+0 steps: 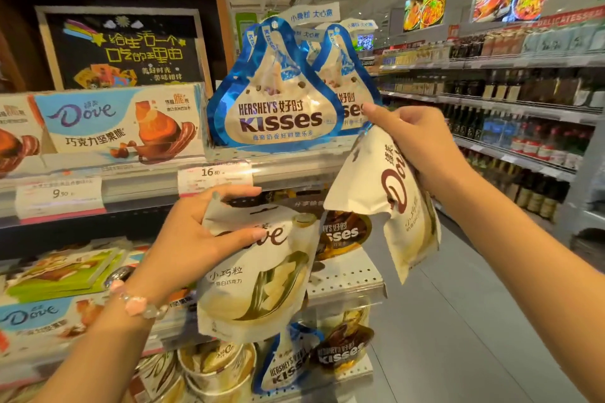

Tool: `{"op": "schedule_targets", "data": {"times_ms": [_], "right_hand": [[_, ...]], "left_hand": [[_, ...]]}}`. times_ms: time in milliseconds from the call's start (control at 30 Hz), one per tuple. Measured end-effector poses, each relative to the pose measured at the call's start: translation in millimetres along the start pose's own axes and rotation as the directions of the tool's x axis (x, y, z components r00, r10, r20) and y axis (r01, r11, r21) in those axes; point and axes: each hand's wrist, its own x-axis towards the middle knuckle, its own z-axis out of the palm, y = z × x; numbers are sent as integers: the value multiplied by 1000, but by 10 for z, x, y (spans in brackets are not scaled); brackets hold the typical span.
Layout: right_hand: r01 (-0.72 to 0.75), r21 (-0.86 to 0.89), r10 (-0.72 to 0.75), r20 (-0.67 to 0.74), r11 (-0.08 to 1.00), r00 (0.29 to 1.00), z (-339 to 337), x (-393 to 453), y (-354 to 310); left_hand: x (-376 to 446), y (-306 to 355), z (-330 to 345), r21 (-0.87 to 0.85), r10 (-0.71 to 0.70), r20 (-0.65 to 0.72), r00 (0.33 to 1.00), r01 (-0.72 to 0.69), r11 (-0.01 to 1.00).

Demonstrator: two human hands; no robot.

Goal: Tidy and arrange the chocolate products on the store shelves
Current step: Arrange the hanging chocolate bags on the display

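Facing a chocolate shelf, two cream-white pouches are held up in front of it. The near pouch is gripped at its top by the left hand, thumb above and fingers curled across the brown "Dove" lettering; its front shows pale chocolate pieces and a greenish swirl, and it hangs roughly upright before the lower shelf. The second pouch is pinched at its top corner by the right hand, fingers closed round the edge, so it is tilted with the brown logo running sideways and a lower corner folded. Just behind it, blue drop-shaped bags are stood on the upper shelf, with blue-and-white boxes to their left. Price tags are fixed along the shelf edge. A beaded bracelet is worn on the left wrist.
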Motion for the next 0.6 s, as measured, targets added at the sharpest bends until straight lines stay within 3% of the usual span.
{"op": "schedule_targets", "data": {"times_ms": [133, 367, 600], "right_hand": [[-67, 38, 70, -72, 997, 995, -115, -246, 251], [-66, 71, 81, -228, 995, 970, -66, -520, 664], [-49, 146, 64, -99, 988, 993, 158, -789, 906]], "left_hand": [[-101, -71, 25, -111, -87, 114, 990, 99, 989], [-161, -240, 163, -136, -116, 240, 964, 152, 979], [-252, -334, 402, -153, -115, 345, 932, 177, 972]]}}
